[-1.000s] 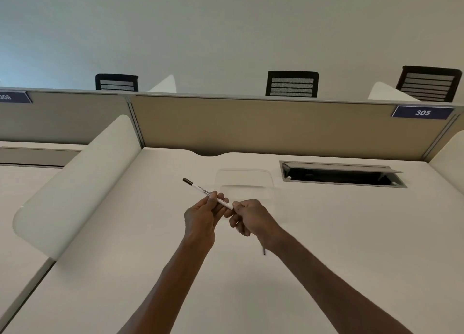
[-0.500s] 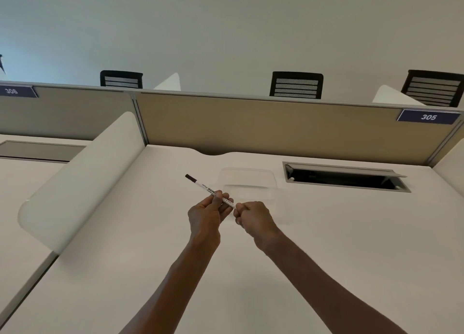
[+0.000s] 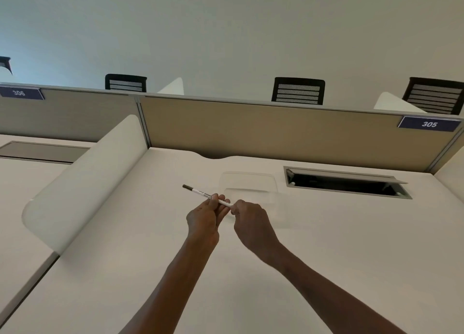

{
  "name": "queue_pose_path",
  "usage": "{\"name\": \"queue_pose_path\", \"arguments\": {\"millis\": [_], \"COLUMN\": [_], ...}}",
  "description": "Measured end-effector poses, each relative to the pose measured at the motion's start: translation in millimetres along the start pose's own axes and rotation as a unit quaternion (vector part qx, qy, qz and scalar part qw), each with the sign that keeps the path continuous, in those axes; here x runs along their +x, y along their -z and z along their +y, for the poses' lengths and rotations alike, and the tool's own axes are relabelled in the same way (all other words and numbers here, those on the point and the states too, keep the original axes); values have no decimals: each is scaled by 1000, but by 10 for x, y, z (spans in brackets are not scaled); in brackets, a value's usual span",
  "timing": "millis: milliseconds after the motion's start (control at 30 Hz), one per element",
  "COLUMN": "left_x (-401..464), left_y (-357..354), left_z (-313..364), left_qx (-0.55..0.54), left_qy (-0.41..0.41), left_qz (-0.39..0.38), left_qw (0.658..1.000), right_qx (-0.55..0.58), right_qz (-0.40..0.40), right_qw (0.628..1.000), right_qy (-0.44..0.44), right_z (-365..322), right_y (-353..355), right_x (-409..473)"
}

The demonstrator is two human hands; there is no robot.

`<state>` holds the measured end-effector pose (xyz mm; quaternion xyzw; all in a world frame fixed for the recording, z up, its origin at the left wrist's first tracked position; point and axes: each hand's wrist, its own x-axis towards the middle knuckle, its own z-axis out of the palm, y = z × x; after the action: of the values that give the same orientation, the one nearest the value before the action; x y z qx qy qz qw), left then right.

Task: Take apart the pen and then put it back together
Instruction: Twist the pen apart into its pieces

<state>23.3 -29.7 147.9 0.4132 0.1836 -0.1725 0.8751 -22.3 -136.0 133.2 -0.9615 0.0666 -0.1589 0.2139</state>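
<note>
The pen (image 3: 206,195) is held above the desk (image 3: 326,246). The left hand (image 3: 204,219) has a closed grip on the barrel; the right hand (image 3: 248,220) pinches its near end. Risk: an off-axis pull may let small parts drop.

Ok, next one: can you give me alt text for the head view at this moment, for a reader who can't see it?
Two bare hands hold a slim white pen above a white desk: the left hand grips its barrel, the right hand pinches its near end, and the dark tip points away to the left. Behind are a tan divider panel, an open cable tray and chair backs.
</note>
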Motion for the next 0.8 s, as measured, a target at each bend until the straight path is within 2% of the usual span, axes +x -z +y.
{"name": "queue_pose_path", "arguments": {"millis": [33, 67, 133, 200, 267, 300, 367, 467, 500, 567, 667, 733, 800], "left_x": [-2, -3, 3, 18, 26, 26, 20, 6, 0, -10, -5, -9, -3], "left_y": [17, 34, 71, 100, 112, 110, 95, 45, 29, 9, 13, 27, 40], "left_z": [11, 21, 40, 58, 68, 65, 46, 20, 18, 29, 48, 57, 61], "left_qx": [7, 13, 24, 33, 32, 28, 18, -3, -13, -28, -32, -27, -22], "left_qy": [-13, -23, -37, -48, -54, -55, -52, -32, -19, 9, 40, 48, 44], "left_qz": [-12, -24, -39, -46, -46, -42, -27, 8, 20, 41, 57, 56, 49], "left_qw": [1000, 999, 998, 997, 997, 997, 998, 999, 1000, 999, 997, 997, 998], "right_qx": [95, 209, 375, 447, 490, 493, 433, 198, 107, -40, -199, -223, -164], "right_qz": [-51, -93, -159, -216, -237, -223, -163, -29, 6, 53, 88, 103, 95], "right_qw": [992, 965, 884, 825, 789, 791, 848, 970, 991, 997, 959, 947, 969], "right_qy": [-64, -129, -229, -270, -286, -286, -261, -138, -77, 45, 180, 208, 160], "right_z": [-51, -89, -109, -76, -63, -71, -101, -110, -88, -27, 63, 109, 100], "right_y": [74, 146, 277, 354, 344, 325, 253, 86, 28, -60, -98, -105, -113], "right_x": [32, 67, 115, 139, 135, 135, 130, 96, 75, 28, -29, -25, -20]}}
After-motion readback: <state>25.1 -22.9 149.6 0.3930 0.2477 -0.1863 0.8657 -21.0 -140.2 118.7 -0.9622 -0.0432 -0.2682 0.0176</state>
